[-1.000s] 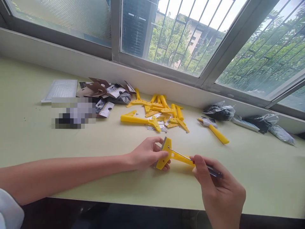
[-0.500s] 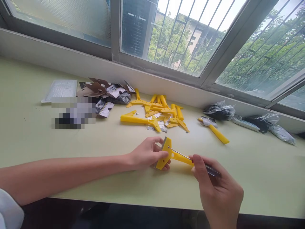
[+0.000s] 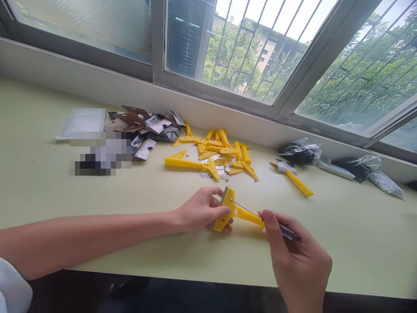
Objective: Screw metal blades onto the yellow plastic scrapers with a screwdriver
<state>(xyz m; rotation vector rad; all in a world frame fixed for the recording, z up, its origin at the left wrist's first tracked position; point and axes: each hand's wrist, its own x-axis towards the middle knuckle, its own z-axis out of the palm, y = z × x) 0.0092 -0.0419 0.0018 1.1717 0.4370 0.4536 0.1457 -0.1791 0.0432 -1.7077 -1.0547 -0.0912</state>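
Note:
My left hand [image 3: 203, 211] grips the head of a yellow scraper [image 3: 229, 198], thumb on top and fingers beneath. A grey blade edge shows along the head's left side, and the scraper's handle runs right, its end hidden behind my right hand. Closed round the dark handle of a screwdriver [image 3: 247, 209] is my right hand [image 3: 296, 248]. The screwdriver's thin shaft slants up to the left, its tip at a screw in the upper hole of the scraper head. A lower hole in the head also shows.
Behind my hands lies a pile of yellow scraper parts [image 3: 224, 150] with small metal pieces. One yellow scraper [image 3: 299, 184] rests apart on the right. Cardboard packaging [image 3: 141, 148] and a clear plastic box [image 3: 85, 121] are at left. Bagged black items [image 3: 300, 152] line the window wall.
The screwdriver handle and my right hand have shifted very slightly up and left. My left hand and the scraper look still.

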